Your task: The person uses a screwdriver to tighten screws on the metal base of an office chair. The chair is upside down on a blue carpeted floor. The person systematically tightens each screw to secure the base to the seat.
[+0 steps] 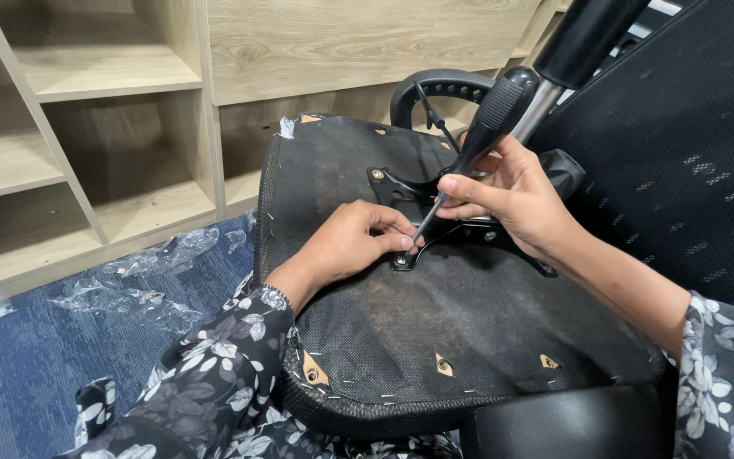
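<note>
An office chair seat (460, 323) lies upside down in front of me, its black fabric underside stapled round the edge. A black metal bracket (401, 189) is mounted at its middle. My right hand (511, 191) grips a black-handled screwdriver (486, 123), its tip set on a screw (401, 258) at the bracket's near corner. My left hand (358, 242) rests on the seat with its fingertips pinched at that same screw. Both arms wear dark flowered sleeves.
The chair's mesh back (681, 153) and chrome gas column (545, 102) rise at right, a black armrest (435, 89) behind the seat. Wooden shelving (104, 127) stands at left. Crumpled clear plastic (146, 280) lies on the blue carpet (19, 374).
</note>
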